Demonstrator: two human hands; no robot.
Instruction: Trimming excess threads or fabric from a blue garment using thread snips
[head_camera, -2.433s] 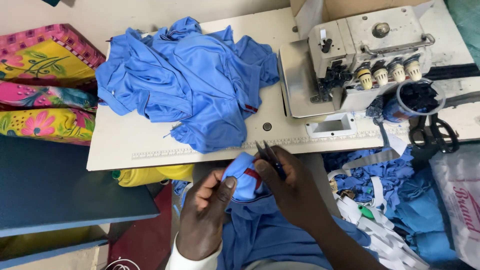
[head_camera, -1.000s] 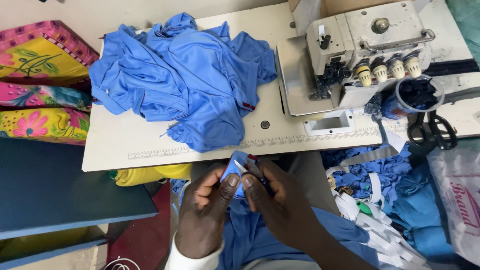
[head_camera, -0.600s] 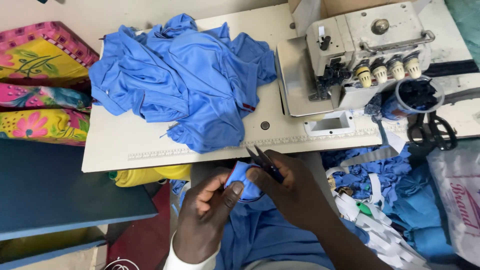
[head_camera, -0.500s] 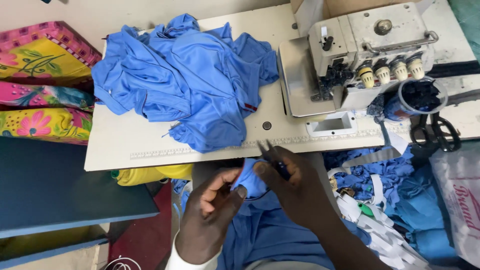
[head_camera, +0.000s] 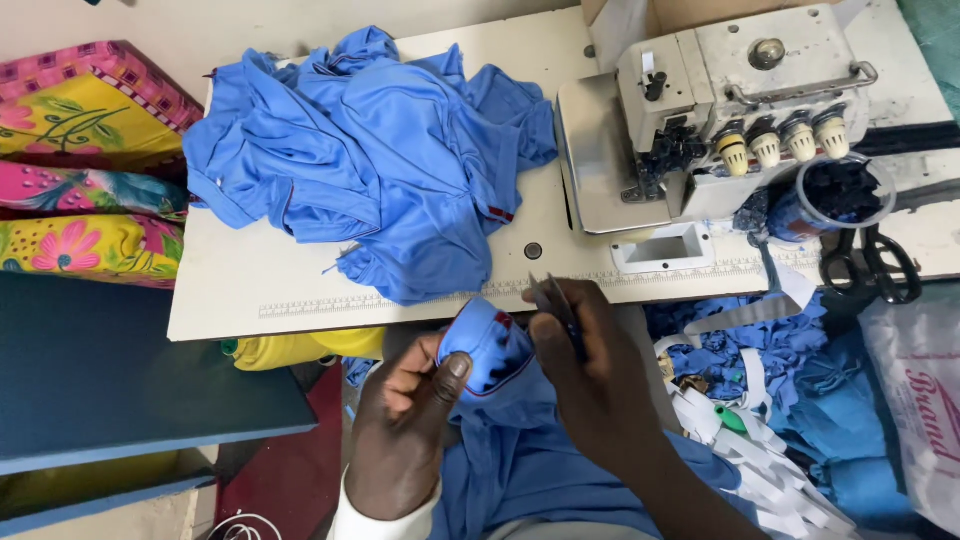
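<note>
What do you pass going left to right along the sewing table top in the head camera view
pile of blue garments → small round hole in the table top → grey overlock sewing machine → clear cup of dark scraps → black scissors

Both of the person's hands are bare, with no gloves, rings or watch showing, the left hand (head_camera: 405, 430) ending at the wrist in a white sleeve cuff (head_camera: 385, 515), while the right hand (head_camera: 590, 385) and its forearm are uncovered.
</note>
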